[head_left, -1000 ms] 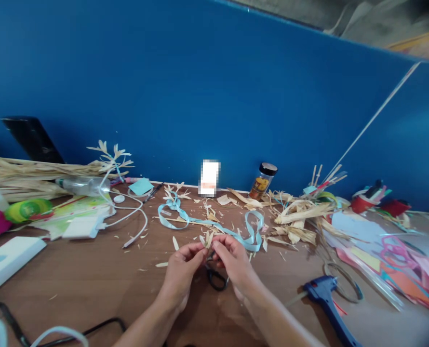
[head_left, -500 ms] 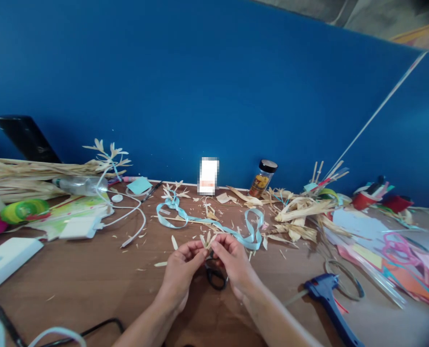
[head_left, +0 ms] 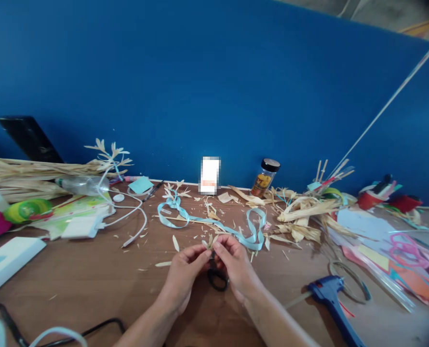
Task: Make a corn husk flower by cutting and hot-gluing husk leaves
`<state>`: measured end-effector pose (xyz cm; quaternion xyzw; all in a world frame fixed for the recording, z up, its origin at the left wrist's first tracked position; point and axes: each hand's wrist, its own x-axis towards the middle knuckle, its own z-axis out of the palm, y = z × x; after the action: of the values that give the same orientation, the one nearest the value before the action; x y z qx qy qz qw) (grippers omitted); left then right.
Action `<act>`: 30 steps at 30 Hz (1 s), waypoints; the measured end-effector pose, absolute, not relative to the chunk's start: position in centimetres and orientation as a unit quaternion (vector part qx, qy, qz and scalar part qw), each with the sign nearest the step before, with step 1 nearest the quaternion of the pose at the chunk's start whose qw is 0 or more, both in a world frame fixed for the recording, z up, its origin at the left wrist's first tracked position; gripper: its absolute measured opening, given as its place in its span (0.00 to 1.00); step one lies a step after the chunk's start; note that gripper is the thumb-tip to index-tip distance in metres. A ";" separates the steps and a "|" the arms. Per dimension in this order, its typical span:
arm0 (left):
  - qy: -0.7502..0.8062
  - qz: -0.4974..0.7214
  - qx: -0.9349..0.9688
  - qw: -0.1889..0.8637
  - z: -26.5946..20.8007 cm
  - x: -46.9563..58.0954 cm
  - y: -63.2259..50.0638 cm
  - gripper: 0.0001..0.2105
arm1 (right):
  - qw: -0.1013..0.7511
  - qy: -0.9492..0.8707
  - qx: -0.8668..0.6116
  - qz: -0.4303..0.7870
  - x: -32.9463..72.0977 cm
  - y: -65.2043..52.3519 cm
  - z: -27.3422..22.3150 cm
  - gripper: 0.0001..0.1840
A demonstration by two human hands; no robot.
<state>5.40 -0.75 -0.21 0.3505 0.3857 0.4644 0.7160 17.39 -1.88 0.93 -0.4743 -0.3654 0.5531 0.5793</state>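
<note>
Both my hands meet over the middle of the brown table, fingertips nearly touching. Between the thumb and fingers of my left hand (head_left: 187, 270) and my right hand (head_left: 234, 262) is a small flower of pale dried husk petals (head_left: 210, 242), pinched from both sides. Its lower part is hidden by my fingers. Black-handled scissors (head_left: 218, 279) show partly below and between my hands; their blades are hidden. Beyond my fingertips lies a light blue ribbon (head_left: 232, 231), joined to a small bunch of husk flowers (head_left: 176, 190). Loose husk petals (head_left: 176, 243) lie near my left hand.
A blue glue gun (head_left: 330, 294) lies at the right, near a coil (head_left: 352, 284) and coloured paper (head_left: 381, 250). Dried husks (head_left: 301, 217) and a black-lidded jar (head_left: 265, 177) stand farther back. At left are a power strip (head_left: 8, 265), white cable (head_left: 142, 221) and bottle (head_left: 82, 184).
My hands stay in nearly the same place, still pinching the husk flower, whose petals now look more gathered between the fingers. The view has shifted slightly.
</note>
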 end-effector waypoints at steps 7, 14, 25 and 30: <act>0.403 0.442 0.402 0.693 -0.4 5.5 -0.6 0.09 | 0.574 -0.353 -0.482 0.560 17.4 -1.8 0.5 0.12; 0.412 0.455 0.391 0.686 -0.6 5.5 -0.6 0.09 | 0.572 -0.363 -0.486 0.552 17.4 -2.0 0.3 0.12; 0.432 0.458 0.387 0.674 0.0 5.5 -0.9 0.07 | 0.573 -0.364 -0.487 0.549 17.2 -2.1 0.4 0.12; 0.423 0.472 0.373 0.677 -0.2 5.5 -0.9 0.07 | 0.571 -0.361 -0.486 0.554 17.2 -2.1 0.4 0.13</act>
<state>5.50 -0.95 -0.17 0.3732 0.4230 0.4724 0.6772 17.18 -2.11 0.41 -0.4862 -0.3615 0.5538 0.5712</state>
